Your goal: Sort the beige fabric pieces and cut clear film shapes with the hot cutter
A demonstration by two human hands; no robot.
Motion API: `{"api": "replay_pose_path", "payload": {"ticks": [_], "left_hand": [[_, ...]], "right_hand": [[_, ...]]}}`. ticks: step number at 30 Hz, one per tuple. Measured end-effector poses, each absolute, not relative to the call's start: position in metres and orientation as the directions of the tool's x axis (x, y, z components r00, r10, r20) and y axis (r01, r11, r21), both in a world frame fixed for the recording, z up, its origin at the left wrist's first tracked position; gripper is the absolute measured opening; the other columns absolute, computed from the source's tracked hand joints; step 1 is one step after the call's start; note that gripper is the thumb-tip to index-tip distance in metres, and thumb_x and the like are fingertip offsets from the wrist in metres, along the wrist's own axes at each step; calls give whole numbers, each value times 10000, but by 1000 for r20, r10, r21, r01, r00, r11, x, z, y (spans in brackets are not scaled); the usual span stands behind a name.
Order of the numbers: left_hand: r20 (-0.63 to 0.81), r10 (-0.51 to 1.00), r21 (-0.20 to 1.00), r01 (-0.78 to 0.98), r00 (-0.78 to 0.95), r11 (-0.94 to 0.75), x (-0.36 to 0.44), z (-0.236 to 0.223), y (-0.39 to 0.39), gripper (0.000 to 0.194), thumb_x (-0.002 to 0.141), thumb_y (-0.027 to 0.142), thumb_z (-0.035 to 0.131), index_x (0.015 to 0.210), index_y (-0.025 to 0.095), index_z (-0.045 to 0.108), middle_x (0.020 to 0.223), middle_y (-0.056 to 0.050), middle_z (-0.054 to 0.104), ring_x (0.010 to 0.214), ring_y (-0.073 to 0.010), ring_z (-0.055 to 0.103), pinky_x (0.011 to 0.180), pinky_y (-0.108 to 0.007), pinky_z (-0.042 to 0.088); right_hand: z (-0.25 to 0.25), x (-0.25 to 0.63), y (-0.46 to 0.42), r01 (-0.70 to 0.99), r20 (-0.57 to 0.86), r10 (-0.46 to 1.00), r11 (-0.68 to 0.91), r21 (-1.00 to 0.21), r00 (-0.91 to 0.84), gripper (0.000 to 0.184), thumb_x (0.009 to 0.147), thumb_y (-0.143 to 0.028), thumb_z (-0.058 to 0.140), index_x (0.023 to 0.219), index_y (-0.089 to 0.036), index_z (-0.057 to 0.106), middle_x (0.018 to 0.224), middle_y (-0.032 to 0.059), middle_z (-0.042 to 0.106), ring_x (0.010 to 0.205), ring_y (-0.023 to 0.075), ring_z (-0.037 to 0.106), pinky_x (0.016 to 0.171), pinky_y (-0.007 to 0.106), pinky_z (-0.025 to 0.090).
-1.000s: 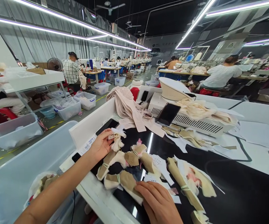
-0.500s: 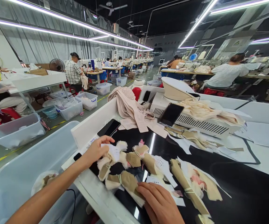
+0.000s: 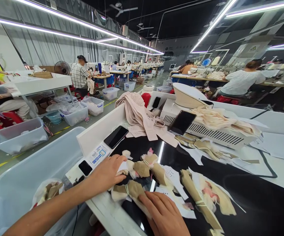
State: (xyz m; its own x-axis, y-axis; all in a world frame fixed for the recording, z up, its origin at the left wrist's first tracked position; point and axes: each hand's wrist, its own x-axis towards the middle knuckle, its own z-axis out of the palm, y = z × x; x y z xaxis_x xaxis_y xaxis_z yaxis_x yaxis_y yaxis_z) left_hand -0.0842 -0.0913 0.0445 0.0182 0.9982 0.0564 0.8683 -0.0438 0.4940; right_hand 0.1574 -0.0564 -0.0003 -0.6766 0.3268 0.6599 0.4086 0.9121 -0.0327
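Left hand (image 3: 113,168) pinches pale cloth (image 3: 123,171); right hand (image 3: 165,209) covers a tan bundle (image 3: 135,189), grip unclear — bundle probably light, soft, best held at its band (image 3: 126,189).

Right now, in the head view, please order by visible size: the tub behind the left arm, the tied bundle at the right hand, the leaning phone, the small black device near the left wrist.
Tub, largest
Tied bundle, partly hidden by the right hand
Leaning phone
Small black device, smallest
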Motion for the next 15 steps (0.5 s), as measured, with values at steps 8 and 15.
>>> {"api": "replay_pose_path", "payload": {"ticks": [8, 15], "left_hand": [[148, 987, 752, 655, -58, -75, -89, 42, -93, 408, 864, 132, 461, 1211, 280, 613, 1218, -30, 613, 1136, -234, 565, 1008, -332, 401], [51, 974, 898, 438, -221, 53, -91, 34, -89, 338, 820, 212, 588, 1151, 270, 618, 1205, -13, 628, 1103, -240, 568, 977, -316, 394]], "right_hand": [[1, 151, -76, 382, 738, 356, 913, -143, -574, 384, 1013, -87, 347, 978, -251, 692, 1050, -8, 725, 917, 158, 635, 883, 318, 422], [-10, 148, -83, 386, 747, 292, 921, -52, -597, 408, 1079, -232, 312, 967, -273, 703, 1046, -20, 731, 924, 151, 633, 900, 317, 381]]}}
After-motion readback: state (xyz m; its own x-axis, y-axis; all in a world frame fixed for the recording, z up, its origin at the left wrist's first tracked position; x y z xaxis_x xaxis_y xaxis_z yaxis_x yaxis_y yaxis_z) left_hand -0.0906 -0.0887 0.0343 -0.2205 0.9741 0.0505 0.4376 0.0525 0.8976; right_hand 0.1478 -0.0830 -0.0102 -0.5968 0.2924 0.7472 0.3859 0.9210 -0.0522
